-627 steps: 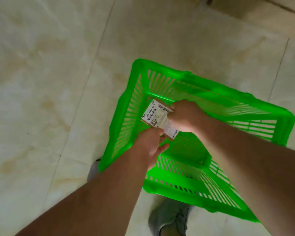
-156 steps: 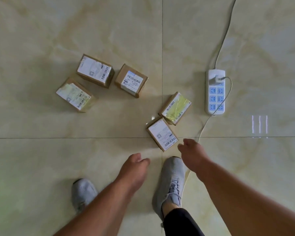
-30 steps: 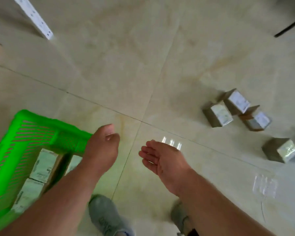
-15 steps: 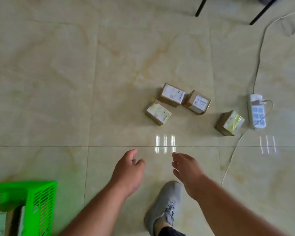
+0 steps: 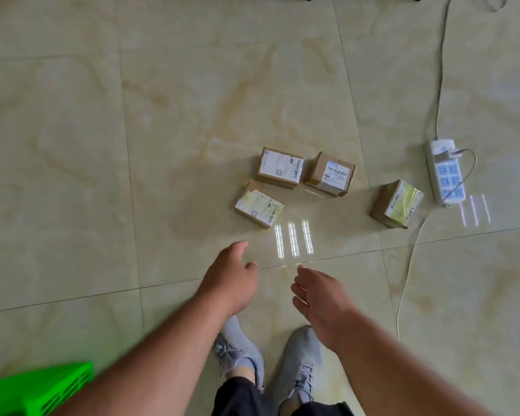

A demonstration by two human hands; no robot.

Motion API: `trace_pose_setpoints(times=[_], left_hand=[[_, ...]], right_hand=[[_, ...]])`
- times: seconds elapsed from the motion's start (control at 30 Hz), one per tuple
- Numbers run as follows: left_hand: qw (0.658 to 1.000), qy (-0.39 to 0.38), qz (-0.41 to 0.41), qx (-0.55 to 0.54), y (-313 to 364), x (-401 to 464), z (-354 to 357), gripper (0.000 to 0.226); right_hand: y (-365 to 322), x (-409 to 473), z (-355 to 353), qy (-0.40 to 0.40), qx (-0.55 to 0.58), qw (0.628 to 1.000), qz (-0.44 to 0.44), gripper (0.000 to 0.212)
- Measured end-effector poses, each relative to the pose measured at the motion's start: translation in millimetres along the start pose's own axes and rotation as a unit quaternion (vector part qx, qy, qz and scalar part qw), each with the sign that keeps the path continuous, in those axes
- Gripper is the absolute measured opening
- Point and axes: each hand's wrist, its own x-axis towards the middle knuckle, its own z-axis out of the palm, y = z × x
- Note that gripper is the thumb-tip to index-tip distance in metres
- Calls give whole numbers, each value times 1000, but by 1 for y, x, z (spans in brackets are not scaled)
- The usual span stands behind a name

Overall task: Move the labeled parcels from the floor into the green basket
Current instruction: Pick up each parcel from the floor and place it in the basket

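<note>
Several brown cardboard parcels with white labels lie on the tiled floor ahead. The nearest parcel (image 5: 259, 204) has a yellowish label; behind it sit a second parcel (image 5: 280, 167) and a third parcel (image 5: 330, 174) side by side. A taped parcel (image 5: 397, 204) lies apart to the right. My left hand (image 5: 232, 279) hangs empty, fingers loosely curled, short of the nearest parcel. My right hand (image 5: 320, 295) is empty with fingers apart. Only a corner of the green basket (image 5: 39, 391) shows at the bottom left; its inside is hidden.
A white power strip (image 5: 445, 172) with a plugged charger lies at the right, its cord (image 5: 409, 265) running down the floor past the taped parcel. My two grey shoes (image 5: 297, 361) stand below my hands. Dark furniture legs touch the top edge.
The view has swung from the basket back to the parcels and come closer. Both empty hands have moved forward toward the nearest parcel. The basket has slid further out of view.
</note>
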Motion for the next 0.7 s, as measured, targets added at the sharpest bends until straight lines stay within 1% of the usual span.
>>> trace_pose_setpoints(times=[0.07,0.1,0.2,0.33,0.37,0.4,0.43,0.47,0.57,0.7], left_hand=[[999,-11,19,40,8,17,-11,61],[997,-14,31,70,13,26,-17,61],[985,-15,64,161,30,62,-32,60],[964,-8,97,249,46,111,-33,57],[958,-9,102,267,47,123,-30,57],[953,-11,107,284,48,135,-27,56],[947,-11,113,301,47,147,-24,56],[941,-11,119,317,47,160,-20,56],[918,-16,141,371,46,199,-6,60],[891,-18,170,421,44,245,13,69]], right_hand=[[-2,2,15,3,49,998,25,30],[-5,5,23,-4,75,997,27,30],[-15,31,45,-7,146,989,36,47],[-19,74,72,15,200,977,70,51],[-20,80,78,6,203,976,77,47],[-22,87,84,-12,208,974,84,35],[-24,99,90,-27,214,972,96,17],[-25,111,96,-31,223,968,107,5],[-30,144,105,-27,229,965,130,7],[-36,187,116,-42,263,951,154,6]])
